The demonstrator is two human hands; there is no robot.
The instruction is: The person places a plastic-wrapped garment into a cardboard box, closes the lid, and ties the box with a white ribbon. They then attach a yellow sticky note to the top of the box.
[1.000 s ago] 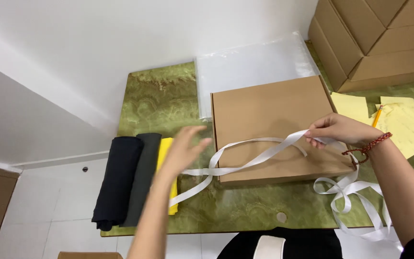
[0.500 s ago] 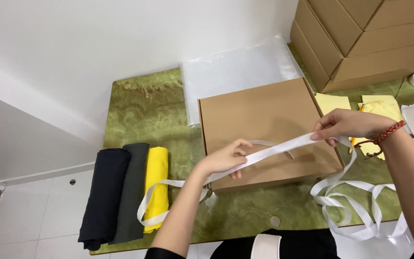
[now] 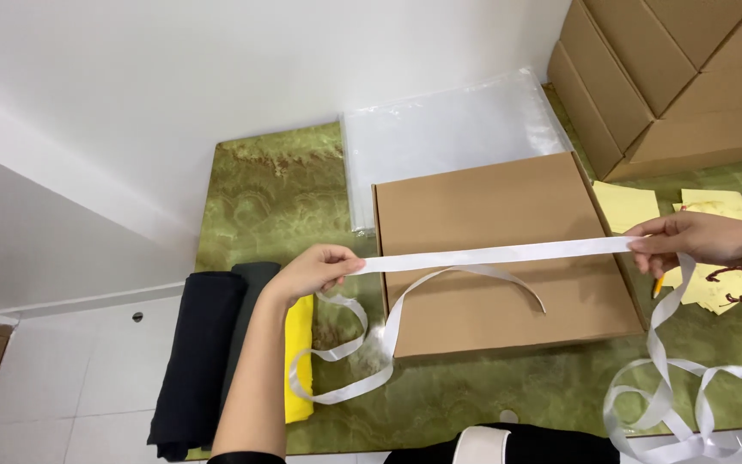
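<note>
Overhead, we pinch a white ribbon (image 3: 495, 254) taut between left hand (image 3: 315, 268) and right hand (image 3: 697, 241) fingers, above the cardboard box (image 3: 500, 215). Our right wrist is cut off; the ribbon's loose loops run past the counter (image 3: 259, 189) edge.

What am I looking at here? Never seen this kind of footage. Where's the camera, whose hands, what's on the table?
There is no machine: a person wears a camera on the head, looking down at their own two bare hands. The left hand and right hand each pinch a white ribbon, stretched straight between them above a closed flat cardboard box. More ribbon hangs in loops off both ends. The box lies on a green marbled table. Around it: clear plastic bags, rolled black, grey and yellow fabric, yellow paper notes and stacked cardboard boxes.
</note>
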